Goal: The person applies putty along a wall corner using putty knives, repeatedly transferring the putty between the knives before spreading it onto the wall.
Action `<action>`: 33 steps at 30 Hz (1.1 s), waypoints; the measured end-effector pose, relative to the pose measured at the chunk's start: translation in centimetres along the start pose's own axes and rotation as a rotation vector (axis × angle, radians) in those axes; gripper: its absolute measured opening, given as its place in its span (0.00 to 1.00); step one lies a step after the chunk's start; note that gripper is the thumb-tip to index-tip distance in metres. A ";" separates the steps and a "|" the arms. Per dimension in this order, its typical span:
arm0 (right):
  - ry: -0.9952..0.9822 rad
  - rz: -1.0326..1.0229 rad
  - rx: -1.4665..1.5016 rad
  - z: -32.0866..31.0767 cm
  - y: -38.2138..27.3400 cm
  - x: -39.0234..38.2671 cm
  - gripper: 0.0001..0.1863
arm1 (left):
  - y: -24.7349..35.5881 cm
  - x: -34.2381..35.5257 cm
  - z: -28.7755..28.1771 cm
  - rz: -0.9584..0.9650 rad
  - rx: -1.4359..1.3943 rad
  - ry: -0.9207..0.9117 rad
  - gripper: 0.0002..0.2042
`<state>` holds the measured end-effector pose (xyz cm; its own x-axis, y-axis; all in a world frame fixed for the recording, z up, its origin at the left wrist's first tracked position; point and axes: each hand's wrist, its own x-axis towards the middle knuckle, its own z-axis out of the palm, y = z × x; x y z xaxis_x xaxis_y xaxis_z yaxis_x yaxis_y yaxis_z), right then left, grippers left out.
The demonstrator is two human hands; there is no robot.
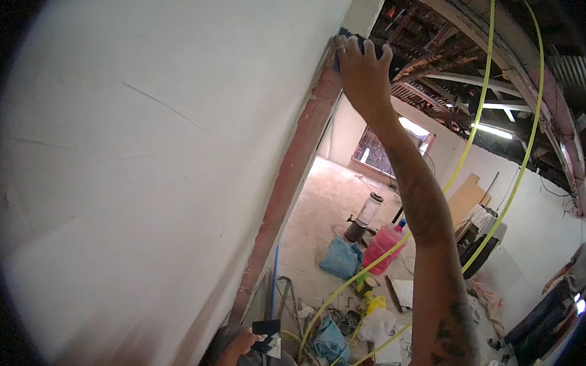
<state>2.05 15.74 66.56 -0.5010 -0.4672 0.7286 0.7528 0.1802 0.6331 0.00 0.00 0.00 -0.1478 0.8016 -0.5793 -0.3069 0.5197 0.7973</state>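
Observation:
My right hand is raised at the top of a wall's end edge, its fingers bent over a dark flat tool pressed against the edge; the hand hides most of it. Running down from there is a reddish-brown strip with uneven borders, beside the smooth white wall. Low at the bottom, my left hand is closed around a putty knife with a dark, square blade. Pale putty-like material shows beside that blade.
Yellow hose loops down the right side to the floor. Beyond the wall stand a water dispenser, a pink jug and blue cloth. Bags and debris litter the floor below. A person stands far right.

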 end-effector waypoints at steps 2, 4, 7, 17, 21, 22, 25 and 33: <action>-0.011 -0.019 -0.044 -0.3 -0.6 -1.0 0.22 | -1.7 2.6 -0.5 0.369 0.529 -0.014 0.26; -0.017 -0.027 -0.015 -0.8 -1.3 -1.9 0.22 | -2.5 4.8 -0.3 0.325 0.250 0.022 0.22; -0.081 -0.061 0.039 -2.0 -2.5 -3.9 0.22 | -4.5 5.5 0.8 0.221 -0.153 0.043 0.20; -0.237 -0.090 0.494 -8.4 -7.2 -12.2 0.24 | -1.1 0.3 1.9 0.453 0.107 0.148 0.23; -0.410 0.295 1.250 -13.0 -5.8 -18.5 0.29 | 1.5 -3.5 2.6 0.342 0.287 0.264 0.22; -0.428 0.685 1.537 -14.2 -5.8 -20.9 0.28 | 2.1 -4.3 2.9 0.362 0.255 0.285 0.22; -0.353 1.480 1.962 -17.2 -7.3 -27.7 0.29 | 4.3 -7.2 4.1 0.289 -0.347 0.201 0.22; -0.415 2.243 2.043 -25.9 -13.1 -37.3 0.30 | 7.6 -12.8 4.5 0.994 0.688 0.558 0.29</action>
<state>21.93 8.42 24.29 -0.4591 0.8825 0.1017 -0.5414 -0.1872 -0.8197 3.81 -4.97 14.23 -0.4447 0.7828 0.4353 0.6650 -0.0370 0.7459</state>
